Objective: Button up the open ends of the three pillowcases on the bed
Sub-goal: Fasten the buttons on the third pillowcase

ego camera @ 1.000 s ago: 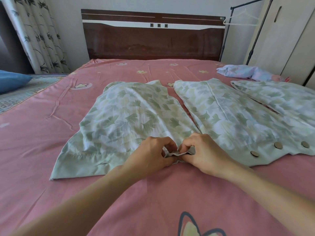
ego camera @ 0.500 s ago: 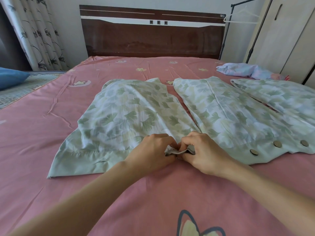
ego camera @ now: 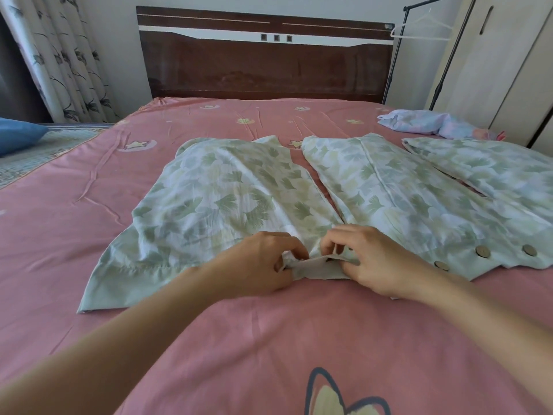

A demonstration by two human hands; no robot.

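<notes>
Pinching the plain green hem (ego camera: 317, 266) of the leftmost leaf-print cotton pillowcase (ego camera: 227, 202) on the pink bedsheet (ego camera: 269, 339), left hand (ego camera: 257, 265) and right hand (ego camera: 374, 259) have drawn apart since a second ago, stretching it flat; button unseen, fastening probably unfinished.

Three pale green leaf-print pillowcases (ego camera: 227, 190) lie on a pink star-patterned sheet (ego camera: 89, 181).

home bedroom, bed (ego camera: 209, 339) with wooden headboard (ego camera: 266, 67), curtain (ego camera: 59, 55), wardrobe (ego camera: 490, 70)
</notes>
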